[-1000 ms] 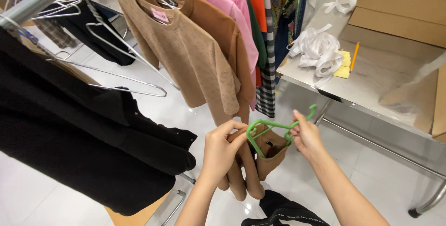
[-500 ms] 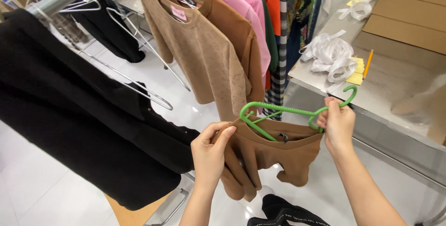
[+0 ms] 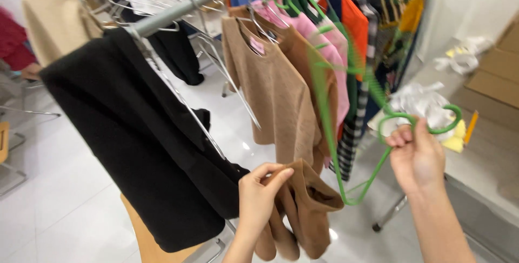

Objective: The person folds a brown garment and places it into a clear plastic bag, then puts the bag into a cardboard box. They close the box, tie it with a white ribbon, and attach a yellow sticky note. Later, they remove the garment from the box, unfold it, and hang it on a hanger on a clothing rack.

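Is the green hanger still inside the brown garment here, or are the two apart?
Apart. In the head view, the green hanger hangs from the right hand, its lower corner beside the brown garment held by the left hand, floor showing between them.

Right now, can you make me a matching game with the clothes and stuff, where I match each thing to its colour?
Things:
1. hanger in the right hand
2. garment pinched by the left hand
3. big garment on the rail
4. top behind the tan ones

Colours:
A. pink
B. green
C. black
D. brown

Pairs: 1-B, 2-D, 3-C, 4-A
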